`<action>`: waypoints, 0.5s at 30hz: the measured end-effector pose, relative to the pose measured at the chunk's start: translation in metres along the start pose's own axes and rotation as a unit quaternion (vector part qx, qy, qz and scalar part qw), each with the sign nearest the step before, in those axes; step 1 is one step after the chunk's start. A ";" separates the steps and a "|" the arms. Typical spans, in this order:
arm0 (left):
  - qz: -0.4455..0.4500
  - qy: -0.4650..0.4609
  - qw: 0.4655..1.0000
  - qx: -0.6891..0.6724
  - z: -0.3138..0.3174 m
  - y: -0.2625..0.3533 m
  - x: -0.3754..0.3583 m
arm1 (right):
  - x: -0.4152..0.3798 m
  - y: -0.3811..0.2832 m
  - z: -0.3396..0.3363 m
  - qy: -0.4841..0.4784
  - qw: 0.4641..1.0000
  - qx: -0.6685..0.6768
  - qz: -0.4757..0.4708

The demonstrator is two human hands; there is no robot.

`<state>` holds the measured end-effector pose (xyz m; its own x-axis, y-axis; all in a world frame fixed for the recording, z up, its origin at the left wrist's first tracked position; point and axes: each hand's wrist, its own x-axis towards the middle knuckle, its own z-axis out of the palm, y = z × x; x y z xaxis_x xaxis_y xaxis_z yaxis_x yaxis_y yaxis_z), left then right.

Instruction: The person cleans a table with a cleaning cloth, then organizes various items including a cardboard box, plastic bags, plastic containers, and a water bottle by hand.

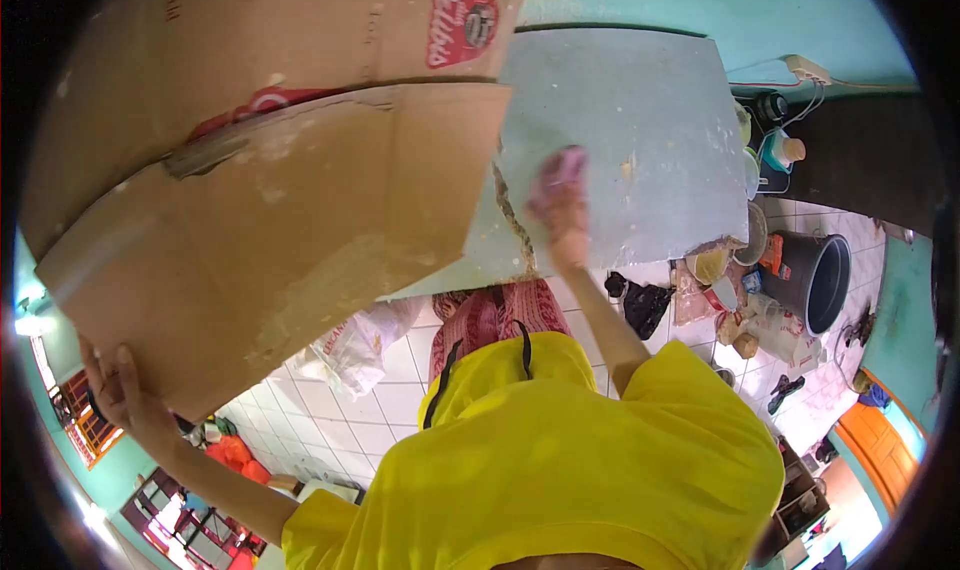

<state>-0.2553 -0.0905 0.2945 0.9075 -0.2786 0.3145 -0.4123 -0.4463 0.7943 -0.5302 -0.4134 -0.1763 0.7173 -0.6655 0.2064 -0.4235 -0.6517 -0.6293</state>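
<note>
My right hand [566, 225] is closed on a pink cloth [562, 173], slightly blurred, and presses it to the pale blue-grey tabletop [660, 120]. Left of that hand, a jagged crack [512, 210] runs through the board to its front edge. A large brown cardboard sheet [330, 200] covers the left side of the tabletop, creased and torn along its fold. At its near left corner my left hand [128, 400] grips the sheet's edge, thumb on top and some fingers hidden.
A dark bucket [828, 280] stands on the tiled floor at right, among bowls, bags and a black plastic bag [645, 305]. A white plastic bag [350, 355] lies below the cardboard. On the back wall hangs a power strip [806, 69] with cables.
</note>
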 end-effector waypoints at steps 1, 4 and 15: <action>-0.004 0.010 1.000 0.016 -0.016 0.007 -0.003 | -0.009 -0.016 0.009 -0.045 0.999 0.009 -0.024; 0.020 0.073 0.992 0.101 -0.068 0.031 -0.026 | -0.027 -0.066 0.032 -0.149 0.980 0.069 -0.116; -0.161 0.079 0.954 0.241 -0.207 0.002 -0.147 | -0.021 -0.077 0.031 -0.137 0.979 0.042 -0.146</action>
<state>-0.3729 0.1255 0.3567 0.9785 0.0545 0.1989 -0.0638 -0.8372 0.5431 -0.4956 -0.3376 -0.1556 0.9272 -0.3252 0.1859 -0.1389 -0.7594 -0.6356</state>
